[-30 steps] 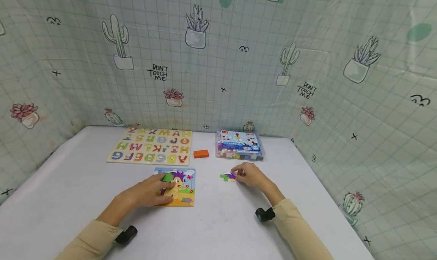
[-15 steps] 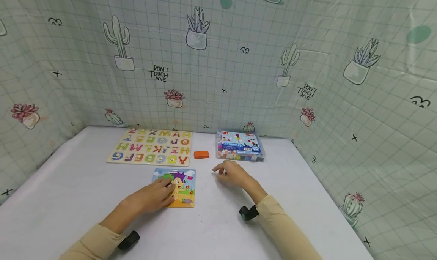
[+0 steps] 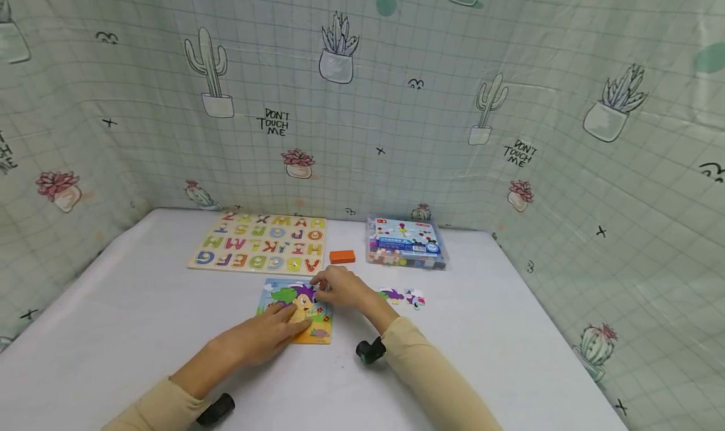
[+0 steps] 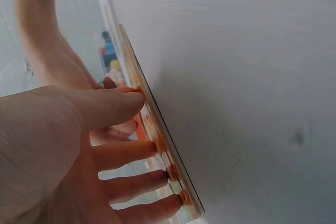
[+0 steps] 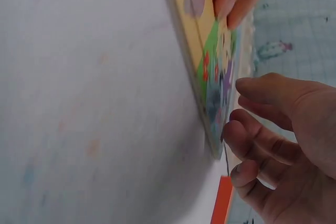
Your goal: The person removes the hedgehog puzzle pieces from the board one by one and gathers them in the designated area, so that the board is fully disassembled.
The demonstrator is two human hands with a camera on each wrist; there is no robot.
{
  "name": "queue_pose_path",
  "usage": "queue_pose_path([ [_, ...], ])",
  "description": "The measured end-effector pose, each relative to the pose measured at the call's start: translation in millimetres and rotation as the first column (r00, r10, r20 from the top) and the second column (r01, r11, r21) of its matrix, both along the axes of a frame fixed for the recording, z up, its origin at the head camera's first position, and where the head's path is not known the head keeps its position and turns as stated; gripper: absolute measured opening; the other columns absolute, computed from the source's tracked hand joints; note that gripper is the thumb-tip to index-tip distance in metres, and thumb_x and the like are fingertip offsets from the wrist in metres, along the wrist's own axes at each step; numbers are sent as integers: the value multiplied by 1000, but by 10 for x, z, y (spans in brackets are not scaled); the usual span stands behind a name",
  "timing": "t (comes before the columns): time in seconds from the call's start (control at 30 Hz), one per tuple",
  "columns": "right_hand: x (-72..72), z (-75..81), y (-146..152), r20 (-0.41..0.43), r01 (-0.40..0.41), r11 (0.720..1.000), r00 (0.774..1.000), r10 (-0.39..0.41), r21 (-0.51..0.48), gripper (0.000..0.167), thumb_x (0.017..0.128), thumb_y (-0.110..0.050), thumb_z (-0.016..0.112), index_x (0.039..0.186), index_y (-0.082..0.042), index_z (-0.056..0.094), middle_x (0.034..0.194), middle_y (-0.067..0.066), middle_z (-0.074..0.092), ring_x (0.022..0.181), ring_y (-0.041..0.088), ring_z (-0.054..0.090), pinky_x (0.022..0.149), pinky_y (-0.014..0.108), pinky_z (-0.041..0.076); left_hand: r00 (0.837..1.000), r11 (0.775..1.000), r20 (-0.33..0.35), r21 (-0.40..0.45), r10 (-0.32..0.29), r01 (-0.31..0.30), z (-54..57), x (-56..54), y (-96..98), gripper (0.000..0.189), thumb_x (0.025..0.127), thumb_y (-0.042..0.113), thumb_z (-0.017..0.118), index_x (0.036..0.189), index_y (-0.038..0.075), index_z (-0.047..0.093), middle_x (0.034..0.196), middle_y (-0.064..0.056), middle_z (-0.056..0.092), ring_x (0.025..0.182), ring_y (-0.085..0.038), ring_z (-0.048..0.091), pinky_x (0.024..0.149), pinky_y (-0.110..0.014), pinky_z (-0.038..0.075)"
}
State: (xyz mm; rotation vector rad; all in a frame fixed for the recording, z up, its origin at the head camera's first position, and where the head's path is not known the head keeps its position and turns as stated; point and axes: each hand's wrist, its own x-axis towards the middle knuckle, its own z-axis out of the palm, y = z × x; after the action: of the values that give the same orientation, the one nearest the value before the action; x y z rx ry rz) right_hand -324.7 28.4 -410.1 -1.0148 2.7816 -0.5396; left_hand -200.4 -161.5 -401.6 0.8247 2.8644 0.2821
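1 pale cloth [image 3: 368, 104], printed with cacti, hangs upright beyond the hedgehog puzzle [image 3: 306, 302]. The white table [image 3: 317, 387] spreads around the puzzle on every side. A letter board [image 3: 266, 253] lies on the table just beyond the puzzle and reaches well to its left. A clear plastic box [image 3: 406, 241] sits beyond the puzzle and to its right. The puzzle itself lies flat, partly covered by 2 hands. The left hand [image 3: 263, 338] rests on its left and near part, fingers fairly straight and spread apart. The right hand [image 3: 342, 288] is at its far right corner, fingers bent, the thumb apart from them; I cannot tell whether the fingertips touch it. To the right of the puzzle, past the right forearm, lie 2 loose pieces [image 3: 415, 298]. An orange block [image 3: 342, 257] lies near the puzzle, beyond its far right corner.
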Motion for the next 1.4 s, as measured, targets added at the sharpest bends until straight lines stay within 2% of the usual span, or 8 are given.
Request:
queue_pose_path([
  [0.23, -4, -34, -261, -15, -42, 999, 999, 42, -5, 29, 93, -24, 68, 119, -12, 70, 99, 0, 75, 84, 4, 64, 76, 16, 52, 1000, 999, -2, 26, 18, -18, -50, 26, 25, 39, 101, 17, 53, 140, 16, 55, 152, -25, 39, 140, -49, 35, 111, -61, 36],
  [0.47, -29, -46, -412, 14, -40, 999, 999, 40, -27, 29, 94, -25, 67, 120, -11, 70, 103, 2, 75, 90, 8, 68, 80, 18, 54, 1000, 999, -12, 28, 23, -23, -41, 36, 14, 40, 102, 18, 51, 141, 15, 54, 153, -26, 37, 140, -52, 33, 111, -62, 36],
  [0.7, -43, -73, -480, 14, -41, 999, 999, 42, -27, 28, 93, -26, 68, 118, -12, 71, 106, 2, 75, 98, 10, 68, 85, 20, 54, 1000, 1000, -15, 31, -5, 5, -21, 30, 19, 39, 102, 17, 52, 140, 12, 55, 151, -28, 38, 140, -51, 34, 113, -61, 33],
  [0.83, -42, -69, -494, 19, -41, 999, 999, 42, -30, 29, 93, -27, 69, 118, -11, 71, 108, 2, 75, 99, 10, 68, 85, 19, 54, 997, 999, -56, 19, -46, 47, -37, 20, 25, 39, 101, 16, 54, 139, 11, 56, 149, -30, 40, 138, -51, 38, 112, -60, 35],
  [0.93, -39, -60, -500, 26, -28, 999, 999, 29, -31, 31, 92, -27, 70, 118, -10, 70, 108, 2, 74, 98, 10, 69, 84, 18, 54, 993, 997, -88, 11, -77, 78, -53, 4, 27, 39, 100, 16, 55, 138, 11, 57, 148, -31, 41, 136, -49, 41, 111, -60, 35],
  [1.0, -33, -52, -504, 42, -9, 1000, 999, 10, -29, 33, 90, -29, 71, 117, -10, 69, 106, 1, 73, 95, 9, 67, 82, 18, 54, 993, 996, -85, 17, -82, 83, -58, -1, 24, 38, 100, 15, 55, 138, 10, 57, 147, -32, 41, 137, -48, 40, 112, -60, 35],
  [1.2, 4, -30, -516, 96, 56, 997, 994, -51, -49, 39, 86, -36, 76, 115, -13, 64, 103, -2, 70, 90, 7, 65, 79, 18, 53, 995, 998, -80, 10, -65, 66, -58, 1, 24, 38, 100, 15, 54, 138, 9, 57, 147, -32, 41, 138, -49, 39, 112, -60, 34],
  [1.4, 16, -12, -530, 142, 87, 991, 987, -72, -106, 40, 83, -32, 79, 114, -11, 63, 98, -1, 72, 86, 8, 66, 76, 18, 54, 993, 998, -100, -2, -66, 66, -57, -4, 20, 38, 100, 16, 55, 138, 11, 57, 146, -30, 42, 137, -48, 40, 111, -58, 37],
])
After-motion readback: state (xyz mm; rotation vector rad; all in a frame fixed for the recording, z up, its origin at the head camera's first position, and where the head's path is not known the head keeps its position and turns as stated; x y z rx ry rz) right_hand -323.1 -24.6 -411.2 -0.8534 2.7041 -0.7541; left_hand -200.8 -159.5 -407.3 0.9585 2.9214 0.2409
